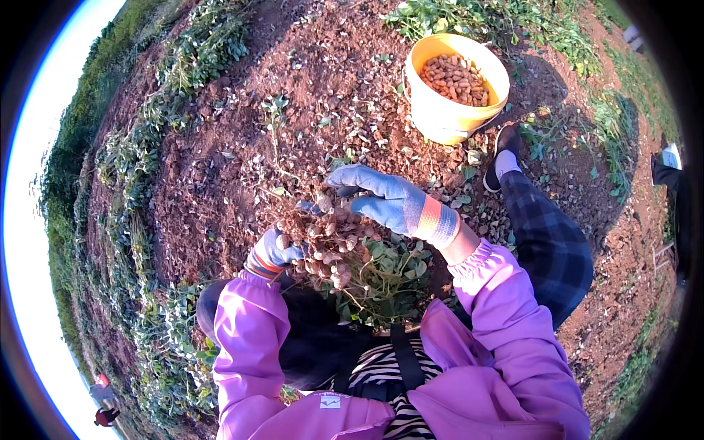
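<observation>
A pulled-up peanut plant [334, 246] lies across my lap, its tangled roots and pale pods upward and its green leaves [392, 282] toward my body. My left hand [275, 251], in a blue-grey glove with an orange-striped cuff, is closed on the root end from the left side; the roots partly hide its fingers. Just above the pods is my right hand [389, 202], gloved alike, its fingers stretched out to the left and apart from the thumb. No pod shows in it.
A yellow bucket [440, 126] partly filled with peanuts [455, 79] stands on the soil beyond my right hand, near my shoe [503, 155]. Rows of uprooted plants [139, 183] run along the left. More greenery [565, 40] lies behind the bucket. Other people show at the edges.
</observation>
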### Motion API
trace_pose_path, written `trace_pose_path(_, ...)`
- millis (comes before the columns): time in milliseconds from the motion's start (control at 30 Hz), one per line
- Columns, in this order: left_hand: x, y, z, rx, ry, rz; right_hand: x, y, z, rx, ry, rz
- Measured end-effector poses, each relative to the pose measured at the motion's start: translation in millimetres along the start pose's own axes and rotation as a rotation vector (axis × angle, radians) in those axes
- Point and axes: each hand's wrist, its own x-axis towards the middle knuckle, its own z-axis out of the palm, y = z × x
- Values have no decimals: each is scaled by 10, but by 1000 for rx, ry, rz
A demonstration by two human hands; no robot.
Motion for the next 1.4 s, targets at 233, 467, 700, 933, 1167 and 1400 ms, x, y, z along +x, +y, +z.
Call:
trace_pose_path(233, 98, 402, 289, -85, -159, -56, 99, -189, 15, -150, -211, -105)
trace_pose_path(467, 129, 322, 255, 78, -165, 9, 85, -265, 128, -459, -112, -119)
trace_pose_path(700, 63, 282, 270, 50, -95, 3, 8, -319, 154, -943, -118, -130)
trace_pose_path(933, 100, 438, 466, 116, -13, -19, -1, -555, 159, -1284, -163, -190)
trace_pose_path(1167, 28, 427, 378, 55, 25, -2, -47, -395, -157, -1355, 312, 16)
trace_pose_path(1400, 8, 277, 239, 66, 9, 56, -303, -133, -153, 404, 420, 489)
